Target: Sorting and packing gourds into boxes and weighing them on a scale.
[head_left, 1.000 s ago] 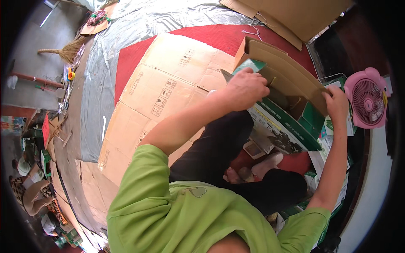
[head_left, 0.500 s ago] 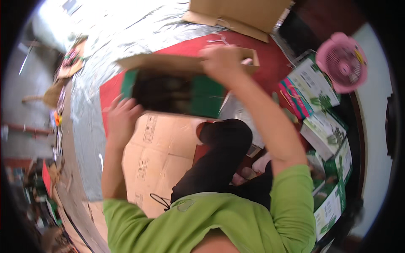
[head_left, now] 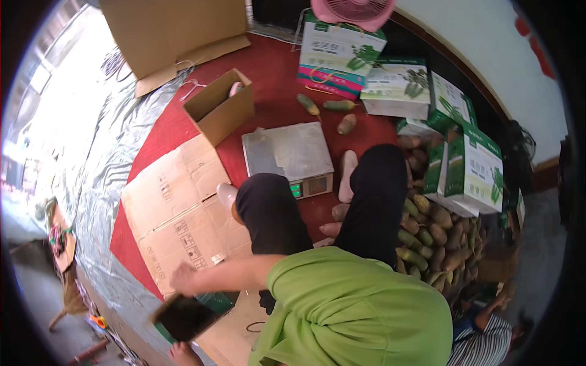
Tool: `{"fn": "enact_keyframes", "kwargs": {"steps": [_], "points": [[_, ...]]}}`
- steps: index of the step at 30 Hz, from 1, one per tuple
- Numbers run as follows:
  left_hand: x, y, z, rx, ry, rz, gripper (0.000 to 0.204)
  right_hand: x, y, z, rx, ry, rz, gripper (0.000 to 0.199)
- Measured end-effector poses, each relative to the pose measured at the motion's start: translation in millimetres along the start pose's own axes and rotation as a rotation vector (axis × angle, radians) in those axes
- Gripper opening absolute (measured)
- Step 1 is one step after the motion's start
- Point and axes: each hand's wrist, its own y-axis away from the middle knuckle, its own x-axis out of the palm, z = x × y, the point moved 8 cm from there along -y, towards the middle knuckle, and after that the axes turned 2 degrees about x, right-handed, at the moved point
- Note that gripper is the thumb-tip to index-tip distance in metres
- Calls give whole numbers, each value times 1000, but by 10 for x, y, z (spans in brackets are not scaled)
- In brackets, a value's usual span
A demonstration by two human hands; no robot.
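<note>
One open green carton [head_left: 194, 316] is between right hand [head_left: 183, 278], at its upper edge, and left hand [head_left: 182, 354], at its lower; can't tell either grip, blurred.

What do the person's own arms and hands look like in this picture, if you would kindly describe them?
A loose, lime-green short sleeve covers the upper right arm; the right forearm is bare, with no watch or band showing. The right hand wears no glove, though blur hides finer detail. The left hand also looks gloveless; its sleeve cannot be made out.
</note>
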Motion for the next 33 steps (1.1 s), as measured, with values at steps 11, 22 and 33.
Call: {"fn": "enact_keyframes", "kwargs": {"steps": [11,22,33], "points": [[-1492,-751,-1188,-69,296,-83,18,-1153,150,-361,26,-150,-85,32],[-1993,-2013,-2425,387,571,-368,11,-3748,3882,-2882,475,-267,-1118,21],[-3029,-2369,-5225,1036,782,-254,12,-1788,8235,-4641,1687,-367,-1096,39]]}}
